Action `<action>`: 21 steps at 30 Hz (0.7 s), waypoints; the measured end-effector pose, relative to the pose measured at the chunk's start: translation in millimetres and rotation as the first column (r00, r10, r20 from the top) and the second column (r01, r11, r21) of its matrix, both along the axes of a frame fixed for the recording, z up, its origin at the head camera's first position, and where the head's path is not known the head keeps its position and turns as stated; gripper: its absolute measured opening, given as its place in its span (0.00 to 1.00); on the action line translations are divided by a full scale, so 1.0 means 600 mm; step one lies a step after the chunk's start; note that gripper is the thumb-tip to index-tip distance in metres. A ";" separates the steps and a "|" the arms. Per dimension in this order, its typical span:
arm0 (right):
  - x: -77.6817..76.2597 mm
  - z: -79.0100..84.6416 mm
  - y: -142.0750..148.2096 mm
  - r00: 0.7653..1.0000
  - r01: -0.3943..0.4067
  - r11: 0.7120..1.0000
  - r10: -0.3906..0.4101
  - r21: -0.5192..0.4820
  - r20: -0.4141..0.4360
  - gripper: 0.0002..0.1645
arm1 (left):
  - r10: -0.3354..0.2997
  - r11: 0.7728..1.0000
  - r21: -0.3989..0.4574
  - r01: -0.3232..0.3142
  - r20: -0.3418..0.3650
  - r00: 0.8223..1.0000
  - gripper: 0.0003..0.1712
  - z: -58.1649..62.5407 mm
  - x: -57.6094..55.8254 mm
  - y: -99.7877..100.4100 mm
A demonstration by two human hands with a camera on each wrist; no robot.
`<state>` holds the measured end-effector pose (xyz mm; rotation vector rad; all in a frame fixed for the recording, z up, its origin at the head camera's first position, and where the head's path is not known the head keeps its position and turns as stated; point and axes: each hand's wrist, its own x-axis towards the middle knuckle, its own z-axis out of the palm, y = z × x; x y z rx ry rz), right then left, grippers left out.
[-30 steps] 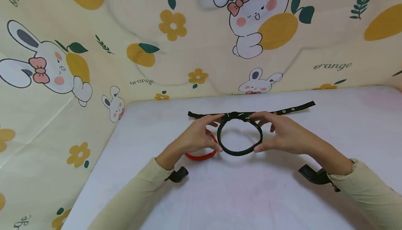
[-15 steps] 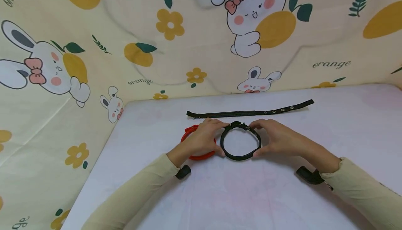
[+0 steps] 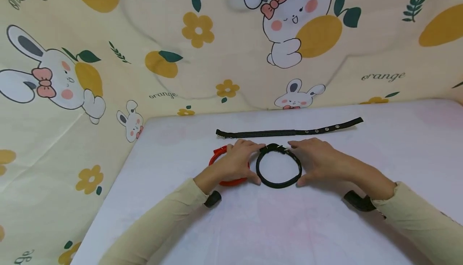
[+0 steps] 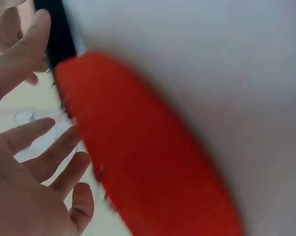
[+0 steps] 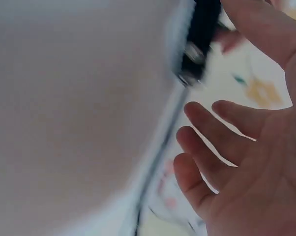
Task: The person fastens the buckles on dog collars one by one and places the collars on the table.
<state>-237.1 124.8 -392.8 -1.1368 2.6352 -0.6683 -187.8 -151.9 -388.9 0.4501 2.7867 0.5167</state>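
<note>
A black collar [image 3: 279,185], buckled into a ring, lies on the white table between the two hands. At its left side is my left hand [image 3: 236,160], with fingertips by the buckle and thumb at the lower rim. In the left wrist view its fingers are spread loosely and the thumb lies against the black band [image 4: 59,29]. My right hand [image 3: 323,160] stands beside the ring's right side, forefinger apart from it and thumb close to the rim. A red collar [image 3: 233,183], also buckled into a ring, lies partly hidden under my left hand and wrist.
Behind the rings a second black collar [image 3: 267,133] with metal eyelets lies stretched out across the table. A cloth backdrop printed with rabbits and oranges [image 3: 320,35] rises at the table's back and left edges. Black devices are strapped under both wrists.
Both hands have lowered the black ring collar toward me, uncovering the straight collar behind it. Most recently the right hand's fingers have drawn away from the ring.
</note>
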 end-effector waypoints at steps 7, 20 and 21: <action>-0.042 0.072 0.055 0.984 0.166 0.985 -0.162 -0.051 0.069 0.55 | 0.093 0.985 0.153 -0.077 -0.100 0.991 0.41 0.030 -0.020 -0.065; -0.105 0.107 0.096 0.919 0.349 0.935 -0.330 -0.054 0.216 0.49 | 0.397 0.907 0.220 -0.359 -0.162 0.904 0.25 0.024 -0.038 -0.189; -0.106 0.105 0.102 0.911 0.360 0.931 -0.335 -0.067 0.241 0.47 | 0.418 0.895 0.233 -0.379 -0.146 0.897 0.25 0.020 -0.039 -0.194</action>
